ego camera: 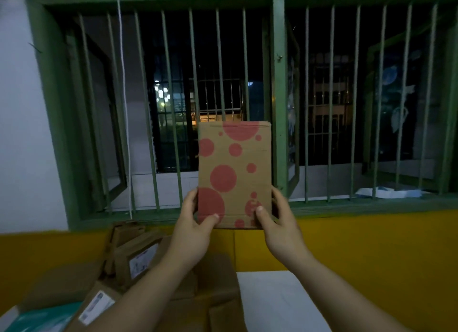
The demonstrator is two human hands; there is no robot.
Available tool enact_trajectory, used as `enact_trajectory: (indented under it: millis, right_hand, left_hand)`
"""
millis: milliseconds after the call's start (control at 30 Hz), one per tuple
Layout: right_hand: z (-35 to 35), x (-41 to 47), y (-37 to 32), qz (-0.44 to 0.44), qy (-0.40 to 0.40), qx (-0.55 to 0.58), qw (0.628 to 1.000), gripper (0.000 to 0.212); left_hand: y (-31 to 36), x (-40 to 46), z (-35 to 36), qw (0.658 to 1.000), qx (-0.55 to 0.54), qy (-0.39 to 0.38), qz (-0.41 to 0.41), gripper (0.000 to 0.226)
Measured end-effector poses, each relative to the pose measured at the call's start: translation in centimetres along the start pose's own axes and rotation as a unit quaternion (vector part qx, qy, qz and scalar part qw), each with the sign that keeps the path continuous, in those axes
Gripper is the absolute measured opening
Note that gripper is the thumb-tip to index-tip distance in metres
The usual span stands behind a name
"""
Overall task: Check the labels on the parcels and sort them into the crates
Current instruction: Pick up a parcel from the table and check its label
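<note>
A flat brown cardboard parcel with red dots (234,173) is held upright in front of the window bars. My left hand (193,229) grips its lower left corner, thumb on the front face. My right hand (280,225) grips its lower right corner the same way. No label shows on the face turned to me. Below, at the lower left, lies a pile of brown parcels (135,255), two with white labels, one of them a labelled parcel (96,304) near the bottom edge. No crate is clearly visible.
A green barred window (277,96) fills the wall ahead, above a yellow band (371,245). A white surface (277,304) lies at lower centre-right. A teal packet (37,319) sits in the bottom left corner. A white cord (124,96) hangs at the left.
</note>
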State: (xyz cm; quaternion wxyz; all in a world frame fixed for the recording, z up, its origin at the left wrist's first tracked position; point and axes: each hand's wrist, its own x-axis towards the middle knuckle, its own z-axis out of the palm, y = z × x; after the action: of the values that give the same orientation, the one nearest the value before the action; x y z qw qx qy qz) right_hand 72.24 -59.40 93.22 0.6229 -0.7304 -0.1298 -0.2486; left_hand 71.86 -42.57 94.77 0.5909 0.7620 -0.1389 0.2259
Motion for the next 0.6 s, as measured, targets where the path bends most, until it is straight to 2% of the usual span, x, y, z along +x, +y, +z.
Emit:
enact_trajectory:
  millis: [133, 267, 333, 400, 467, 533, 600]
  right_hand:
    - [1.1, 0.2, -0.1, 0.059, 0.012, 0.065, 0.996, 0.032]
    - [1.6, 0.3, 0.3, 0.109, 0.019, 0.102, 0.989, 0.031]
    - [1.6, 0.5, 0.4, 0.119, 0.027, 0.117, 0.986, 0.035]
    - [1.7, 0.6, 0.3, 0.127, 0.028, 0.141, 0.981, 0.035]
    - [2.0, 0.4, -0.1, 0.126, 0.019, 0.153, 0.98, 0.032]
    - [2.3, 0.2, -0.1, 0.121, 0.021, 0.14, 0.983, 0.032]
    - [2.7, 0.3, 0.1, 0.104, 0.042, 0.108, 0.988, 0.037]
  left_hand:
    - [0.2, -0.3, -1.9, 0.997, 0.05, -0.019, 0.063, 0.037]
    - [-0.2, 0.1, -3.1, 0.994, 0.073, 0.003, 0.08, 0.033]
    - [-0.3, 0.2, -3.4, 0.998, 0.054, 0.019, 0.04, 0.049]
    - [0.1, 0.5, -3.9, 0.998, 0.037, 0.018, -0.043, 0.077]
    - [0.3, 0.7, -4.4, 0.995, 0.0, -0.016, -0.103, 0.086]
    - [0.0, 0.6, -4.5, 0.991, -0.067, -0.06, -0.1, 0.073]
    - [-0.5, 0.5, -4.4, 0.988, -0.111, -0.068, -0.079, 0.049]
